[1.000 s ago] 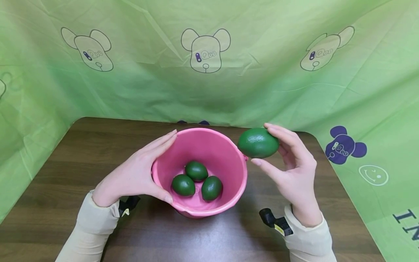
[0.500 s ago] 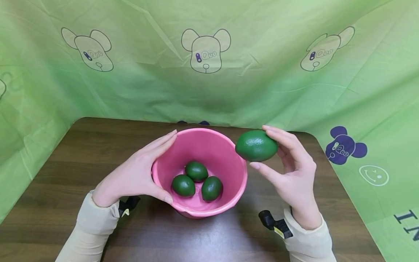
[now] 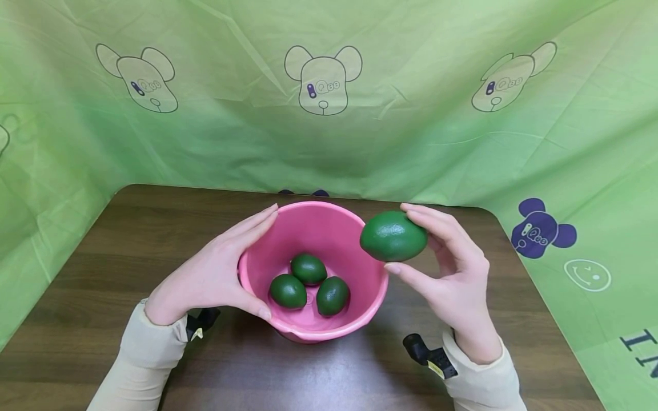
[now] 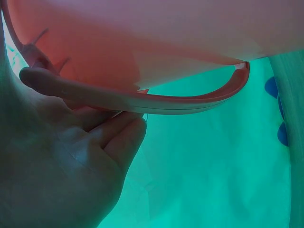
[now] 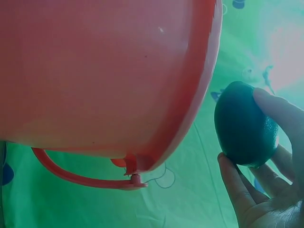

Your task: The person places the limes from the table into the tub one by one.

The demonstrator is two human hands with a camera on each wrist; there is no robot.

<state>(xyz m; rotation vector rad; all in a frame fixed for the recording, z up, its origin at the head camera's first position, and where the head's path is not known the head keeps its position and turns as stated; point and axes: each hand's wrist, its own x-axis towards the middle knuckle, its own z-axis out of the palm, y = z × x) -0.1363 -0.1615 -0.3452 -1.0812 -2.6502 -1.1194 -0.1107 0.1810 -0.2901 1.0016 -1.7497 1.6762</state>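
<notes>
A pink bucket (image 3: 360, 285) stands upright on the table, with three dark green limes (image 3: 288, 291) in its bottom. My left hand (image 3: 211, 279) holds the bucket's left side, thumb at the front rim and fingers towards the back. In the left wrist view, its fingers (image 4: 124, 137) reach behind the pink handle (image 4: 156, 103) against the bucket wall. Between thumb and fingertips, my right hand (image 3: 452, 274) pinches another lime (image 3: 393, 236), level with the bucket's right rim and partly over it in the head view. The right wrist view shows this lime (image 5: 246, 124) apart from the rim.
A brown wood-grain table (image 3: 92, 297) lies under the bucket. Green cloth (image 3: 390, 154) printed with bear heads hangs behind it and along both sides. Small black cameras (image 3: 429, 357) sit at both wrists.
My right hand has carried its lime left and slightly towards me, from beside the bucket to over its right rim. The left hand, the bucket and the limes inside have stayed put.
</notes>
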